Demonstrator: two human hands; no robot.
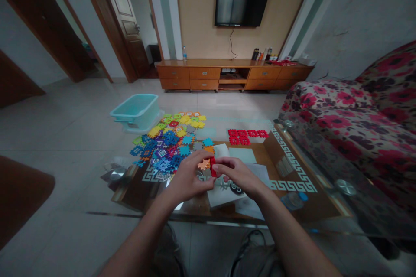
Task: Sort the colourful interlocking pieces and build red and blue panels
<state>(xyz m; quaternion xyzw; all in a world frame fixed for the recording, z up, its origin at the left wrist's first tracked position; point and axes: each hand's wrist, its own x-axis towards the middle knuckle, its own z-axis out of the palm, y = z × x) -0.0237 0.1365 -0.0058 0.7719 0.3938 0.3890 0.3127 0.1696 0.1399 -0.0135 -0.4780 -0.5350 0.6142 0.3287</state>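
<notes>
Fingers (199, 158) pinching orange tile (204, 164), red tile (212, 167)

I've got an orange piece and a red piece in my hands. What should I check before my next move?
1. Left hand holds the orange piece: ok.
2. Right hand holds the red piece: ok.
3. Their notches line up: cannot tell, too small.
4. Pile of spare pieces lies close on the glass table: ok.
5. Row of red pieces lies apart from the hands: ok.
</notes>
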